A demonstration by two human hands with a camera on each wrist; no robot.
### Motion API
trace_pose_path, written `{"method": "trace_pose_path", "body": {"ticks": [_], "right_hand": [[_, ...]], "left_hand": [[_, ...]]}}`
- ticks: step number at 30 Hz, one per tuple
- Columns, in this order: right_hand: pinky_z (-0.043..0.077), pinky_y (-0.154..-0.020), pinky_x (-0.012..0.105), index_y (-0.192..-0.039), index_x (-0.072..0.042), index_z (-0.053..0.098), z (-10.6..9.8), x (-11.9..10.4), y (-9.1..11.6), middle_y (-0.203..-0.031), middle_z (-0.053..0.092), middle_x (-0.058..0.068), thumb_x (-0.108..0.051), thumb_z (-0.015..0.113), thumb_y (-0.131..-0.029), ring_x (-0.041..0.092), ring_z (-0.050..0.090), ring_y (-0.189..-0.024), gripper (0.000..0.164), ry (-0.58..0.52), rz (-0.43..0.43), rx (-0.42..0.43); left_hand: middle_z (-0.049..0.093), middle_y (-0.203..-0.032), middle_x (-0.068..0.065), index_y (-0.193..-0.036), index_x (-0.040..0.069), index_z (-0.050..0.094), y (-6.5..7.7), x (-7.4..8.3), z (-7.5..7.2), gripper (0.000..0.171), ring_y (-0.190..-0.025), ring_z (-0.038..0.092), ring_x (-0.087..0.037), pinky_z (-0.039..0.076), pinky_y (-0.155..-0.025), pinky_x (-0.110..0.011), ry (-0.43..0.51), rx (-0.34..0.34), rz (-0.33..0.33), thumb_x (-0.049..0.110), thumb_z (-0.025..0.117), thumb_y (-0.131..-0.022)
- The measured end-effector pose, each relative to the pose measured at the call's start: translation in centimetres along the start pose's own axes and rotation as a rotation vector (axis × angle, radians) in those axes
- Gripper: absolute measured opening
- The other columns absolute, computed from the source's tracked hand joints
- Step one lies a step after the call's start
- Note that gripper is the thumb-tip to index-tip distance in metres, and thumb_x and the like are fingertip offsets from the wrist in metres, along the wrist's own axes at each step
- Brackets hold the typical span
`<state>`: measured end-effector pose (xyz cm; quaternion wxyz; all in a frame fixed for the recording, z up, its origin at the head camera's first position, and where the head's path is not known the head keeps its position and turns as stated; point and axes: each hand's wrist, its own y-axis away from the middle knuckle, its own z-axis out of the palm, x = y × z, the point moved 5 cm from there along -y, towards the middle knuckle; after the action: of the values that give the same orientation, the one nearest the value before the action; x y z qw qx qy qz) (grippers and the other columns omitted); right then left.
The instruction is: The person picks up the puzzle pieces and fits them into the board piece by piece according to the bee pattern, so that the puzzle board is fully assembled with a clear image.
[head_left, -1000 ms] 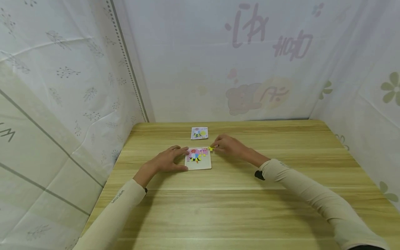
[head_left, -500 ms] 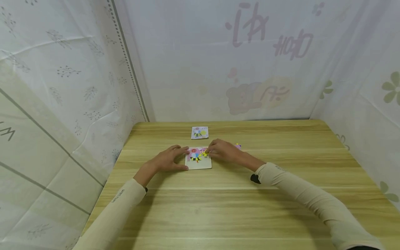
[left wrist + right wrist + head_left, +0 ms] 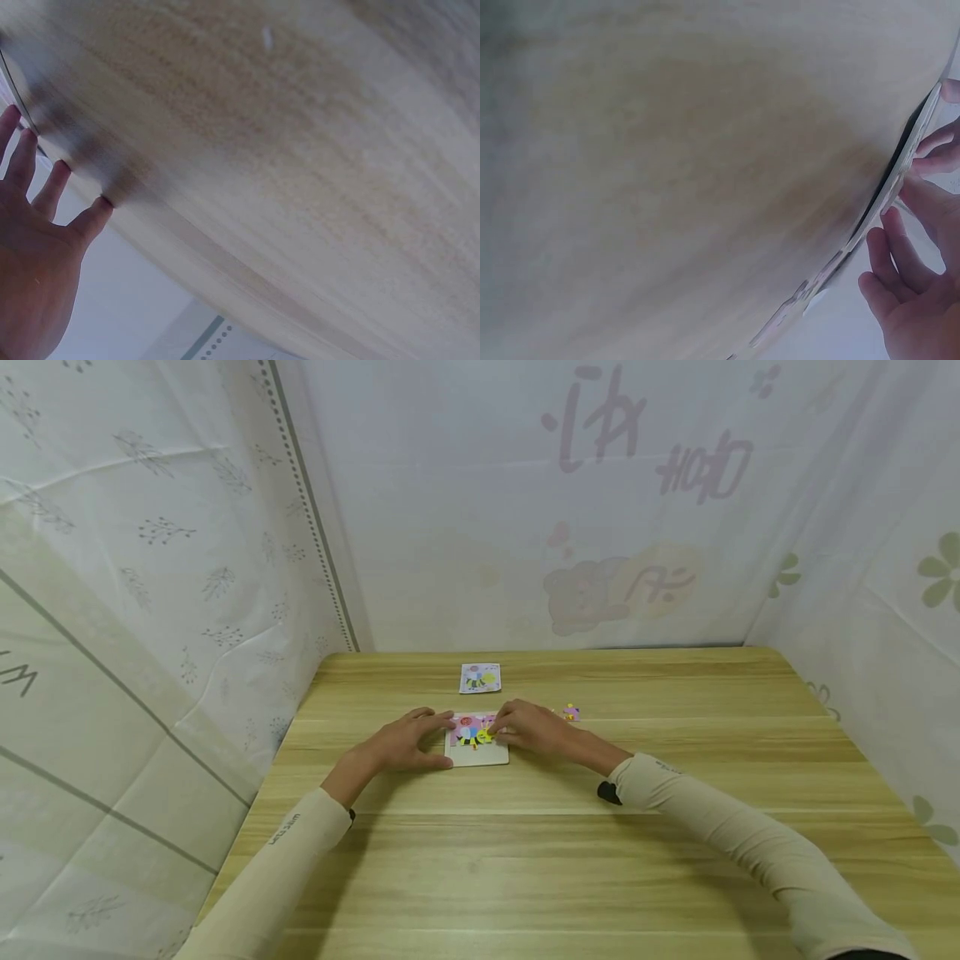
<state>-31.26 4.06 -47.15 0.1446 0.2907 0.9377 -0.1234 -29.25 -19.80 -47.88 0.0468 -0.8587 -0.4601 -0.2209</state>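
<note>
A small pale puzzle board (image 3: 480, 758) lies on the table, its upper part filled with pink, blue and black-striped pieces that form a bee. At its left edge my left hand (image 3: 405, 745) rests with fingers and thumb spread; the left wrist view shows the fingers (image 3: 46, 193) extended. Over the board's upper right, my right hand (image 3: 534, 727) pinches a yellow puzzle piece (image 3: 483, 737) down among the placed ones, at the bee's head. Its fingers partly cover that corner. From the right wrist, the board (image 3: 911, 154) appears edge-on with the thumb and fingertips right at its surface.
Behind the board lies a picture card (image 3: 480, 677) printed with a similar bee. Loose pink and yellow puzzle pieces (image 3: 572, 712) lie just beyond the right hand. The wooden table (image 3: 480, 868) meets a printed curtain (image 3: 450, 527) at the back.
My right hand has moved left from beside the board to over it, carrying the yellow puzzle piece to the bee's head. Loose pieces behind it came into view. The left hand stays put.
</note>
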Motion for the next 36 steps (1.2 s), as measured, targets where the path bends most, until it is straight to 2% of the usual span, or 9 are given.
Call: {"method": "trace_pose_path", "body": {"ticks": [19, 23, 27, 32, 36], "right_hand": [[0.055, -0.094, 0.035, -0.116, -0.01, 0.08, 0.5, -0.5, -0.1, -0.119, 0.068, 0.008, -0.02, 0.07, -0.102, 0.021, 0.063, -0.111, 0.019, 0.015, 0.001, -0.012], [0.054, -0.099, 0.036, -0.12, -0.012, 0.078, 0.0, -0.2, 0.2, -0.123, 0.067, 0.006, -0.023, 0.066, -0.105, 0.019, 0.061, -0.116, 0.022, -0.001, 0.041, -0.012], [0.054, -0.1, 0.038, -0.122, -0.012, 0.077, -0.9, 0.6, 0.5, -0.124, 0.067, 0.004, -0.023, 0.062, -0.106, 0.018, 0.061, -0.117, 0.024, -0.015, 0.1, 0.032], [0.054, -0.099, 0.041, -0.124, -0.008, 0.076, -1.6, 2.1, 0.8, -0.123, 0.069, 0.007, -0.017, 0.066, -0.103, 0.022, 0.062, -0.118, 0.024, -0.03, 0.179, 0.081], [0.054, -0.1, 0.043, -0.123, -0.006, 0.076, -1.8, 3.2, 1.1, -0.124, 0.07, 0.008, -0.017, 0.068, -0.102, 0.025, 0.062, -0.119, 0.025, -0.03, 0.217, 0.087]], "left_hand": [[0.037, -0.166, 0.0, -0.152, 0.025, 0.054, -0.1, -0.1, 0.0, 0.075, -0.151, 0.032, -0.037, 0.035, -0.114, -0.067, 0.005, 0.005, 0.006, 0.062, 0.073, -0.09], [0.036, -0.167, 0.001, -0.152, 0.025, 0.053, -0.1, 0.0, 0.0, 0.075, -0.152, 0.031, -0.036, 0.034, -0.114, -0.067, 0.003, 0.001, 0.002, 0.062, 0.073, -0.09], [0.036, -0.167, 0.001, -0.153, 0.024, 0.053, 0.0, 0.2, -0.1, 0.075, -0.153, 0.03, -0.036, 0.033, -0.115, -0.067, -0.005, 0.0, 0.006, 0.061, 0.073, -0.09], [0.036, -0.167, 0.001, -0.153, 0.024, 0.053, 0.1, 0.2, -0.2, 0.075, -0.153, 0.03, -0.036, 0.033, -0.116, -0.066, -0.01, 0.001, 0.008, 0.06, 0.074, -0.091], [0.036, -0.167, 0.0, -0.152, 0.022, 0.054, 0.1, 0.2, -0.2, 0.075, -0.153, 0.029, -0.036, 0.033, -0.116, -0.066, -0.005, 0.001, 0.017, 0.059, 0.074, -0.09]]}}
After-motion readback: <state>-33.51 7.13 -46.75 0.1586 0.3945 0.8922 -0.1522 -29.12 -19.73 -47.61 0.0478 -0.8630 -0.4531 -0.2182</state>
